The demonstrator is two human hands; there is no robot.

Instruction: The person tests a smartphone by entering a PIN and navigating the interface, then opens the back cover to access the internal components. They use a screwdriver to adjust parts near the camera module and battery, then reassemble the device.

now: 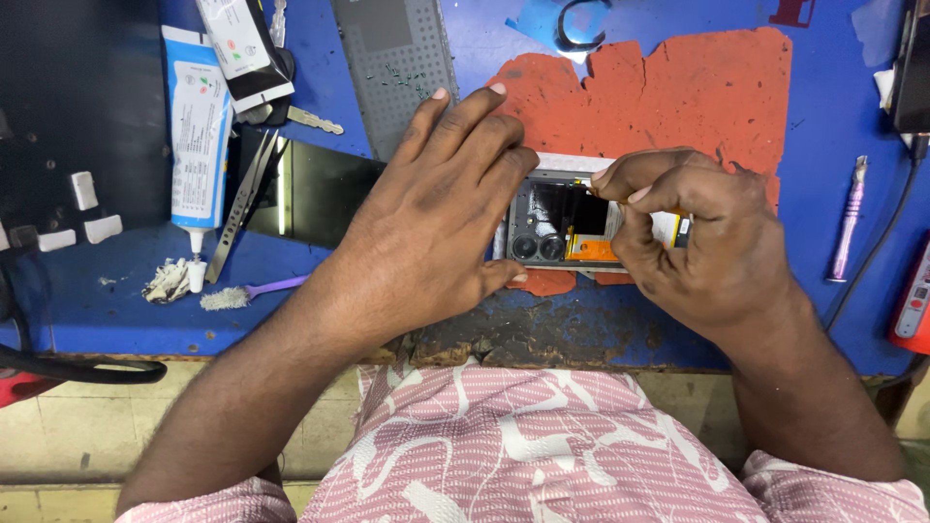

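My blue bench (116,310) is scuffed, its front edge worn down to dark bare patches, with a torn red mat (678,87) spread under the work. On that mat, right in front of me, lies the opened phone (562,228): the back is already off, so the camera lenses, dark boards and an orange strip show, and nothing is closed up yet. My left hand (436,223) lies flat and spread over the phone's left part, pinning it. My right hand (697,232) is curled, thumb and forefinger pinched at something small inside; I cannot tell what. To the left lie a white glue tube (199,126), metal tweezers (242,203) and a small purple brush (252,291).
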